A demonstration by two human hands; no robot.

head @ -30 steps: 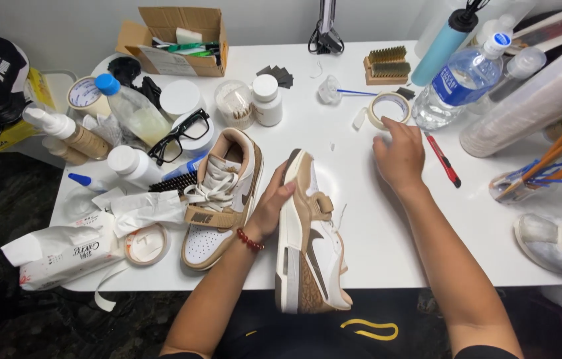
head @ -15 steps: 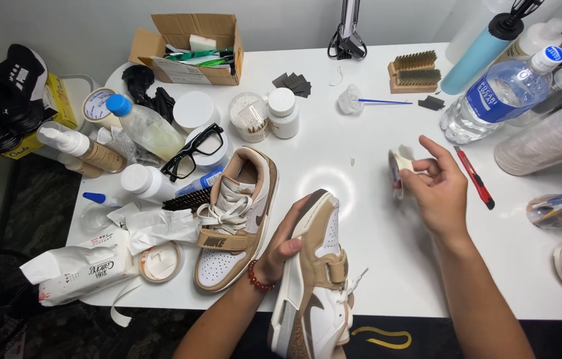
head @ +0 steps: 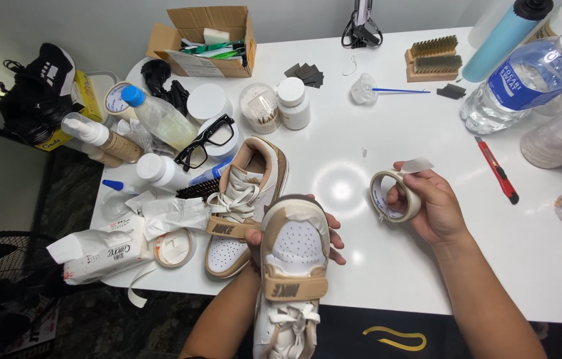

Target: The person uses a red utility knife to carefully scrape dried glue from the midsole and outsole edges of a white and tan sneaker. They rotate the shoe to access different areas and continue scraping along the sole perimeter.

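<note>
My left hand (head: 331, 234) grips a tan and white sneaker (head: 292, 266) from underneath, toe pointing away from me, raised over the near table edge. A matching sneaker (head: 244, 199) lies flat on the white table (head: 374, 266) just to its left. My right hand (head: 430, 203) holds a roll of cream masking tape (head: 394, 195) upright above the table, with a short loose tab sticking up near my fingertips. The roll is a hand's width to the right of the held sneaker.
A red utility knife (head: 496, 169) lies right of my right hand. Black glasses (head: 205, 141), bottles, jars, a cardboard box (head: 204, 41) and a wipes pack (head: 101, 249) crowd the left. Brushes (head: 434, 56) and a water bottle (head: 520, 76) stand at the back right.
My right hand picked the tape roll up from the back of the table and brought it nearer. My left hand turned the sneaker from its side to top-up and lifted it.
</note>
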